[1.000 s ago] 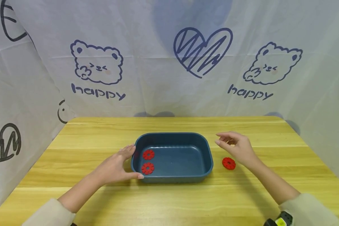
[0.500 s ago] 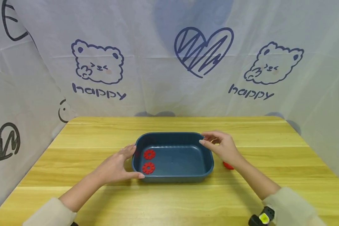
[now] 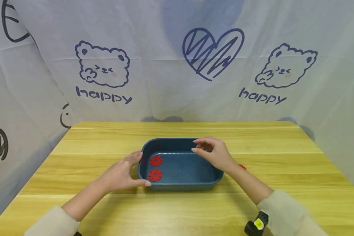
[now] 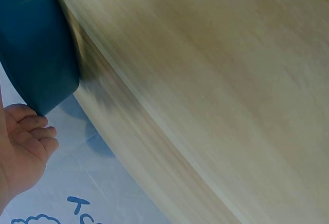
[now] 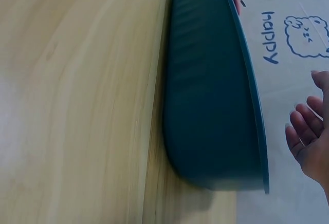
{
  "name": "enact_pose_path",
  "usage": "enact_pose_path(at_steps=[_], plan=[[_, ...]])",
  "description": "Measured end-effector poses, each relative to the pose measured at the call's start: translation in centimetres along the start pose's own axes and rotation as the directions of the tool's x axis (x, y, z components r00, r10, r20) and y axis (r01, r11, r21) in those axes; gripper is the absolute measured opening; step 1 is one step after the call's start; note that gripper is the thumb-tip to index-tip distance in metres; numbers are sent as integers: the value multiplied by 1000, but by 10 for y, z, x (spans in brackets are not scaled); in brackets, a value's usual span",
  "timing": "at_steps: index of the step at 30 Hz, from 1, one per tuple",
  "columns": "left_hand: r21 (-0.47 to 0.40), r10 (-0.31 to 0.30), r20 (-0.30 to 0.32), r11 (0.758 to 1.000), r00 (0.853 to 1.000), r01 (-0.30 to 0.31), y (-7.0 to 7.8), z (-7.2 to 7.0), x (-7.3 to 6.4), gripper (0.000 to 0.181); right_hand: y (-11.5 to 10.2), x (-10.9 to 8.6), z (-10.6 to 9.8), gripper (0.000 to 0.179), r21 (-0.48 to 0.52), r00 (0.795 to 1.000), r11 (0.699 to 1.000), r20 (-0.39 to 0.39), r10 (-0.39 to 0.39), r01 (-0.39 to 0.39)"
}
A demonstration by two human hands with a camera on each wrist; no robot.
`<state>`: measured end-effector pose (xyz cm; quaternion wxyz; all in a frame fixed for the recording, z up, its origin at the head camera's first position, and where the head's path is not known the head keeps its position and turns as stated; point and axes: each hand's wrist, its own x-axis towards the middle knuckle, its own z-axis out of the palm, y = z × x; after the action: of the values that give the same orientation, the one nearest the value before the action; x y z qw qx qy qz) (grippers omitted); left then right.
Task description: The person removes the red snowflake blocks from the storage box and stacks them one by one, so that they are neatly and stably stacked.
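A dark blue rectangular bin (image 3: pixel 180 186) stands on the table. Two red notched discs (image 3: pixel 156 161) lie flat in its left end. My left hand (image 3: pixel 122 173) rests against the bin's left end, thumb at the front corner and fingertips at the left rim. Over the right part of the bin hovers my right hand (image 3: pixel 213 152), its fingers loosely bent, thumb and index apart. Nothing shows between the right fingers in the right wrist view, where the hand (image 5: pixel 313 136) is beside the bin's rim. Another red disc (image 3: pixel 242 167) lies on the table, mostly hidden behind my right forearm.
The wooden table (image 3: pixel 106 209) extends around the bin on all sides. A pale cloth (image 3: pixel 156 91) with drawn bears and a heart hangs behind the table's far edge. A black device with a yellow mark (image 3: pixel 258 224) sits at my right sleeve.
My right hand has moved left from beside the bin to above its right part. Its forearm now covers most of the loose disc. The left hand and bin stay nearly in place.
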<state>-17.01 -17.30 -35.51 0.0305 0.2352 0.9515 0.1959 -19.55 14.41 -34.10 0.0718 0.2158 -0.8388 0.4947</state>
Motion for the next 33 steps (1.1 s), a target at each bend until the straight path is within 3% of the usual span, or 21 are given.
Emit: enact_pose_path(at_steps=[20, 24, 33], plan=[[20, -9, 11, 1000, 1000, 9, 1, -2, 1, 105, -13, 22, 57, 29, 47, 983, 998, 182, 31, -40], [46, 2, 16, 999, 1000, -2, 1, -4, 2, 105, -16, 26, 67, 33, 13, 963, 999, 267, 36, -41], [92, -7, 55, 996, 998, 2, 5, -10, 5, 107, -15, 33, 84, 34, -95, 890, 995, 452, 53, -11]])
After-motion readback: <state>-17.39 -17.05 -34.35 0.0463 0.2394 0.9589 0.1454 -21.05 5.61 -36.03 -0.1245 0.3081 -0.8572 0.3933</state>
